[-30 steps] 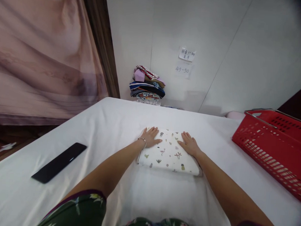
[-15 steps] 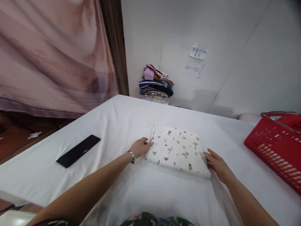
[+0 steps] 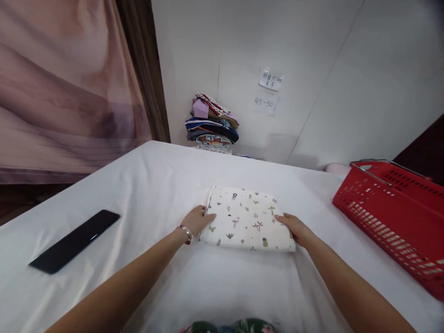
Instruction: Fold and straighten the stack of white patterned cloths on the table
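A folded white cloth (image 3: pixel 246 217) with small printed plants and animals lies on the white-covered table (image 3: pixel 152 183) in front of me. My left hand (image 3: pixel 196 220), with a bracelet at the wrist, grips its left edge: the thumb is on top and the fingers are curled against the side. On the near right corner, my right hand (image 3: pixel 295 228) pinches the cloth in the same way, thumb on top and fingers tucked at the edge.
A red plastic basket (image 3: pixel 395 211) with a metal handle stands at the right. A flat black object (image 3: pixel 74 240) lies at the left. A pile of folded clothes (image 3: pixel 212 125) sits against the far wall under paper notes (image 3: pixel 270 81). A pink curtain (image 3: pixel 64 83) hangs at the left.
Both hands came off the top of the folded cloth, where they lay flat, and moved to its left and right edges, where they now grip it.
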Demonstrator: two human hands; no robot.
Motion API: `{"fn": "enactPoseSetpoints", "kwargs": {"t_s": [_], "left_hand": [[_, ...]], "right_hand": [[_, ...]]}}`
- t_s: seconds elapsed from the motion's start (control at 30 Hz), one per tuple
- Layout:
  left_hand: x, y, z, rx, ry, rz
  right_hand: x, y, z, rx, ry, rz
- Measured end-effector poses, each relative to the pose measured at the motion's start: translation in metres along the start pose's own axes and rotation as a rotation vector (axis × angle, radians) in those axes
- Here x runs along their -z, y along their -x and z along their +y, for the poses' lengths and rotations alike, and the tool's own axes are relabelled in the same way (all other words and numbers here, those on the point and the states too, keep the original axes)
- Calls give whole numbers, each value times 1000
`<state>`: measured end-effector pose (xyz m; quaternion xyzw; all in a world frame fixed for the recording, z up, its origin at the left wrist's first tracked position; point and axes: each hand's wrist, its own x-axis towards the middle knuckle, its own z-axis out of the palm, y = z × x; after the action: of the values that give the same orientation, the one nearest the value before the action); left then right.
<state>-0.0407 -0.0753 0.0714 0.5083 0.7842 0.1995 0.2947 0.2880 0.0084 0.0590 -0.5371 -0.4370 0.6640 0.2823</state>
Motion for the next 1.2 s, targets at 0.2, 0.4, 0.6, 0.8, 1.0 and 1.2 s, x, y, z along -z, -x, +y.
{"fn": "enactPoseSetpoints", "kwargs": {"t_s": [0.2,0.4,0.6,0.8,1.0,1.2], "left_hand": [[-16,1,-6,-112,-94,-24],[-19,-9,-12,-115,-70,-10],[-12,-40,1,-142,-58,228],[-11,-58,21,-32,-85,169],[-16,-68,26,-24,-138,178],[-19,-72,30,-24,-107,180]], "right_hand": [[23,-14,14,73,114,154],[36,-12,16,182,599,348],[-14,11,-11,508,1063,393],[-68,17,-7,640,1228,125],[-68,0,14,646,1347,58],[-68,-1,18,678,1356,71]]}}
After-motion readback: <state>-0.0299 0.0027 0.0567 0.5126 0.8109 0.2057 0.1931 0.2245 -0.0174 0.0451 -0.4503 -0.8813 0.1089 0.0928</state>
